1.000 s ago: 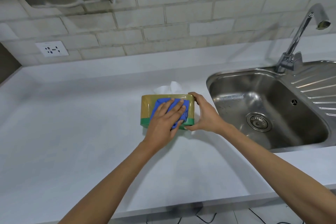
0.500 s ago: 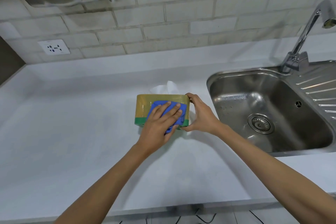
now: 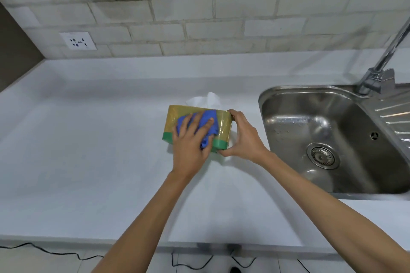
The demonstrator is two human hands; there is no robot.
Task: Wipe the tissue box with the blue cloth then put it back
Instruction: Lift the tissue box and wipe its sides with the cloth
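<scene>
While both hands work at one spot on the counter, the details run as follows.

Tissue box: the tissue box (image 3: 173,122) is yellow-tan with a green band along its lower edge; it sits on the white countertop (image 3: 77,150) between the two hands, its broad face turned toward the camera.

Tissue: a white tissue (image 3: 205,101) sticks up from the far side of the box, beyond both hands.

Blue cloth: the blue cloth (image 3: 210,117) is bunched under the left hand's fingers and lies against the box face, with a fold hanging down toward the green band.

Left hand: the left hand (image 3: 190,144) lies flat with fingers spread over the cloth, pressing it onto the box rather than closing round it.

Right hand: the right hand (image 3: 244,137) clasps the right end of the box, fingers curled over the top corner and thumb at the bottom corner.

Sink: a steel sink (image 3: 288,122) lies just to the right of the right hand, its drain (image 3: 322,157) out past the wrist.

Faucet: the faucet (image 3: 377,77) rises beyond the sink, well to the right of both hands.

Wall socket: a white wall socket (image 3: 77,41) is set in the pale brick wall, far up and to the left of the left hand.

Cables: thin black cables (image 3: 44,250) trail below the counter's near edge, under the forearms.
</scene>
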